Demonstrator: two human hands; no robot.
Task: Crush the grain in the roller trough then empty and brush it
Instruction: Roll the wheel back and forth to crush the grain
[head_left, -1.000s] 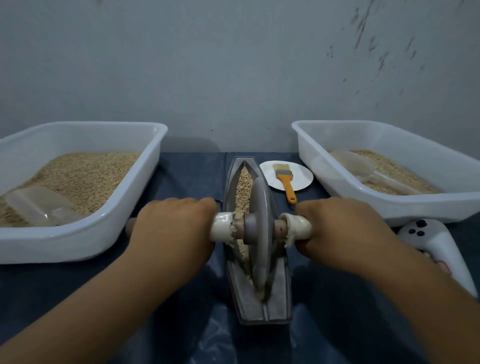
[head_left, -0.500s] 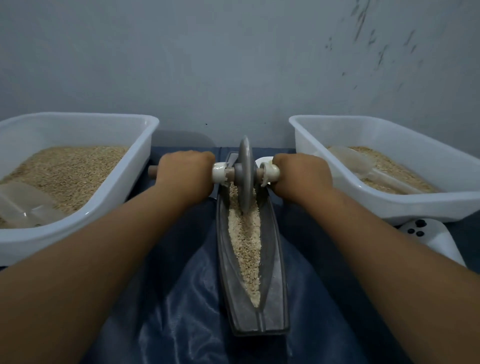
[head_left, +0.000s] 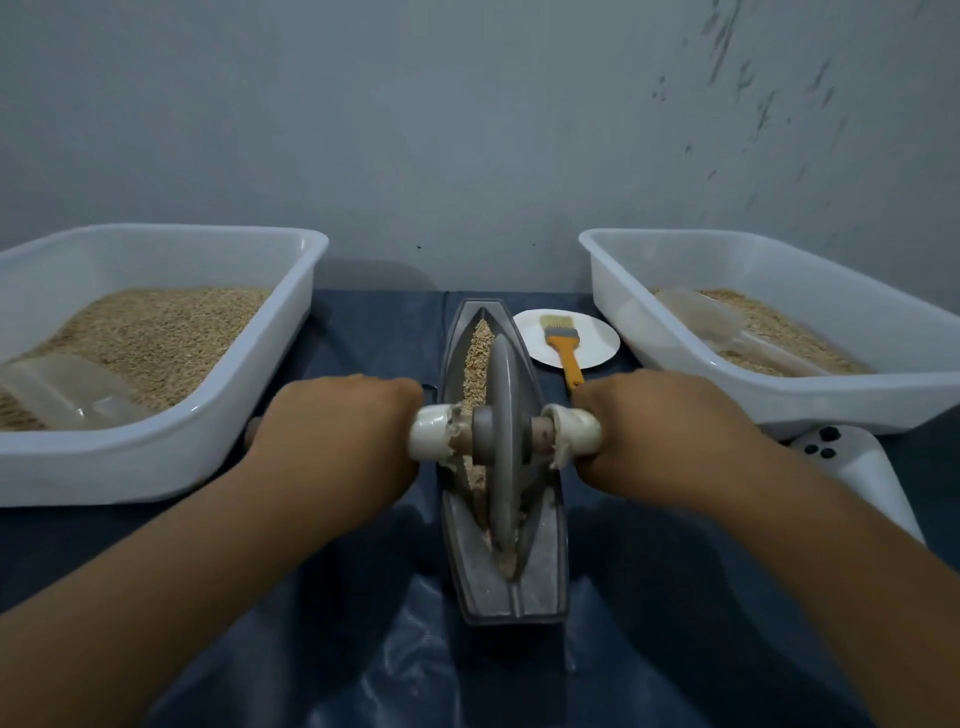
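Both fists clamp the axle: left hand (head_left: 343, 431), right hand (head_left: 657, 431), each grip equally near. The roller wheel (head_left: 503, 457) stands near-end in the trough (head_left: 506, 467), grain (head_left: 478, 358) lying ahead along its long axis.

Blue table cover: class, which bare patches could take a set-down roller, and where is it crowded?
Bare dark blue cloth shows between the left white plastic tub and the grey metal trough, and in front of the trough. Right is crowded: round white plate with orange-handled brush, right white tub, white controller. Both hands flank the trough.
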